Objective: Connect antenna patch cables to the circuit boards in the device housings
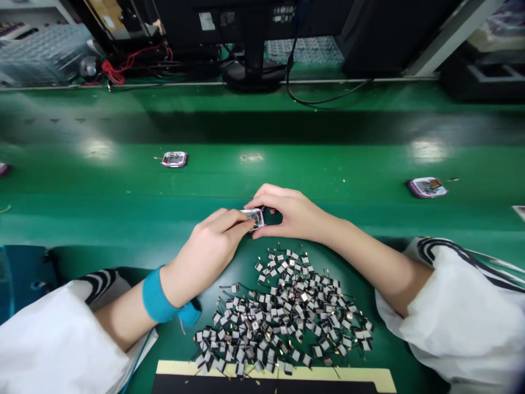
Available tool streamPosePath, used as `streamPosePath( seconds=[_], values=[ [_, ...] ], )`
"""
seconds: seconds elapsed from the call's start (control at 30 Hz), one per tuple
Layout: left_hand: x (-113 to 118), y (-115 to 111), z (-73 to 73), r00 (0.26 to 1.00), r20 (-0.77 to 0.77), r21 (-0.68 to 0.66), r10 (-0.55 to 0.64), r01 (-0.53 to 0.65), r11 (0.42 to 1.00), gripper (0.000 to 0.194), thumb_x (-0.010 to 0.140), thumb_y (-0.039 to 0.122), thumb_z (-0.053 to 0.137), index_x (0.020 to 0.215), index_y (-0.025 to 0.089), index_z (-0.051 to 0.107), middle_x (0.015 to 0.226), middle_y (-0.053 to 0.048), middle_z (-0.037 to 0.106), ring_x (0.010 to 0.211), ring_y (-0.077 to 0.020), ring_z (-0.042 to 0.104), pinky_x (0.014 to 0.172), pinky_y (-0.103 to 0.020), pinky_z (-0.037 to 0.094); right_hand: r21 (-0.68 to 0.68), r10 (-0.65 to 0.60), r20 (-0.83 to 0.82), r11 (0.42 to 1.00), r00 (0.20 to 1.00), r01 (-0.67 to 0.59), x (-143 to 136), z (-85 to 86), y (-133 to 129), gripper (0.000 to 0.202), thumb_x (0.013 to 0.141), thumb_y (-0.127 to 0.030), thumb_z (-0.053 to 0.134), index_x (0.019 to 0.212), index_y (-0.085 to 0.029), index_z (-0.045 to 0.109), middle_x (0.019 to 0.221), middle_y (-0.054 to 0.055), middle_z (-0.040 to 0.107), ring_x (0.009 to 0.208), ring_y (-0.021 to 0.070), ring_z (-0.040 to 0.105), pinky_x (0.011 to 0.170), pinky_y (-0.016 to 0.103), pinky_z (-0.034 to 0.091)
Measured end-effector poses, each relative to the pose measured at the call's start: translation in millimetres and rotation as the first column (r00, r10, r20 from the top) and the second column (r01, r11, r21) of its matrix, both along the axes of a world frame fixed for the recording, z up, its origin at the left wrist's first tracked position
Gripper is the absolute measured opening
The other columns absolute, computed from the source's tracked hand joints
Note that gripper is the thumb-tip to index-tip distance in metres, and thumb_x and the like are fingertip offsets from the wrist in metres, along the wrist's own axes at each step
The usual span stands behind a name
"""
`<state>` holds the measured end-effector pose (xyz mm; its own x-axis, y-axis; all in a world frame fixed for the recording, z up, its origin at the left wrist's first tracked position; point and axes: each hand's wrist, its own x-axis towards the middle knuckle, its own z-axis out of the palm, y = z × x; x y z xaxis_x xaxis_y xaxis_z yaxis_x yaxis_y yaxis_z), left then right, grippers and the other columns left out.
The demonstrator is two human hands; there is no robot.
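Note:
A small open electronic device (258, 217), with a pale casing and a circuit board showing inside, rests on the green bench in front of me. My right hand (293, 214) steadies it from the right, thumb at the near edge and fingers at the far edge. My left hand (215, 241), with a blue wrist strap (158, 295), has its thumb and fingertips together on the device's left part. Whether those fingertips pinch a small part is hidden. Just below both hands spreads a heap of small grey-and-black camera-like modules (283, 312) with short leads.
Similar purple-edged devices lie farther back, one at left (174, 159) and one at right (427, 187). A black-and-cream mat (270, 383) borders the near edge. Behind stand a monitor base (253, 76), red wires (115, 71) and clear plastic trays (45, 54).

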<state>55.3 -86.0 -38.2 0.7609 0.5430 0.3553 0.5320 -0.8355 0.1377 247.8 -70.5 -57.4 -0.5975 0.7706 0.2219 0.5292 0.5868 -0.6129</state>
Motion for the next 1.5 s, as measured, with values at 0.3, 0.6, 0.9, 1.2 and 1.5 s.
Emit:
streamPosePath(
  seconds=[0.3, 0.6, 0.9, 1.2, 1.5],
  values=[
    [1.1, 3.6, -1.0, 0.993, 0.111, -0.081, 0.031, -0.022, 0.996, 0.014, 0.080, 0.016, 0.051, 0.087, 0.016, 0.063, 0.088, -0.001, 0.064, 0.076, -0.0121, 0.057, 0.069, -0.023, 0.048, -0.002, 0.004, -0.032, 1.000, 0.999, -0.004, 0.9, -1.3, 1.0, 0.042, 0.068, -0.046, 0.061, 0.100, -0.018, 0.055, 0.093, 0.003, 0.053, 0.078, 0.0138, 0.051, 0.066, 0.025, 0.039],
    [2.9, 3.1, 0.8, 0.999, 0.020, -0.039, 0.031, -0.030, 0.999, 0.015, 0.080, 0.018, 0.050, 0.087, 0.017, 0.063, 0.088, -0.002, 0.063, 0.074, -0.0137, 0.056, 0.067, -0.026, 0.047, -0.007, 0.005, -0.028, 1.000, 1.000, -0.005, 1.9, -1.0, -0.3, 0.037, 0.071, -0.042, 0.059, 0.098, -0.017, 0.055, 0.091, 0.002, 0.051, 0.078, 0.0132, 0.049, 0.065, 0.026, 0.038],
    [3.9, 2.5, 0.8, 1.000, -0.020, 0.006, 0.017, -0.017, 1.000, 0.015, 0.081, 0.019, 0.048, 0.090, 0.019, 0.061, 0.083, -0.001, 0.062, 0.070, -0.0143, 0.054, 0.061, -0.027, 0.044, -0.003, -0.006, 0.019, 1.000, 1.000, 0.006, 1.7, 1.0, -1.4, 0.035, 0.073, -0.044, 0.056, 0.097, -0.019, 0.054, 0.092, 0.001, 0.051, 0.082, 0.0142, 0.049, 0.068, 0.026, 0.039],
    [3.9, 3.3, -0.3, 1.000, -0.005, 0.002, -0.007, 0.007, 1.000, 0.014, 0.081, 0.019, 0.050, 0.090, 0.018, 0.059, 0.081, -0.002, 0.060, 0.069, -0.0142, 0.051, 0.060, -0.027, 0.042, 0.017, -0.016, 0.046, 1.000, 0.999, 0.015, 2.7, -0.4, -1.7, 0.036, 0.073, -0.045, 0.055, 0.098, -0.020, 0.054, 0.093, 0.000, 0.050, 0.083, 0.0139, 0.050, 0.068, 0.025, 0.039],
    [3.5, 2.6, 0.9, 0.999, -0.036, -0.011, 0.011, -0.012, 1.000, 0.014, 0.081, 0.020, 0.049, 0.091, 0.023, 0.059, 0.083, -0.001, 0.061, 0.069, -0.0147, 0.052, 0.060, -0.029, 0.043, 0.026, -0.016, 0.053, 1.000, 0.998, 0.015, 3.3, -1.5, -1.7, 0.038, 0.073, -0.046, 0.055, 0.101, -0.020, 0.053, 0.093, -0.001, 0.049, 0.085, 0.0136, 0.050, 0.069, 0.025, 0.040]
  ],
)
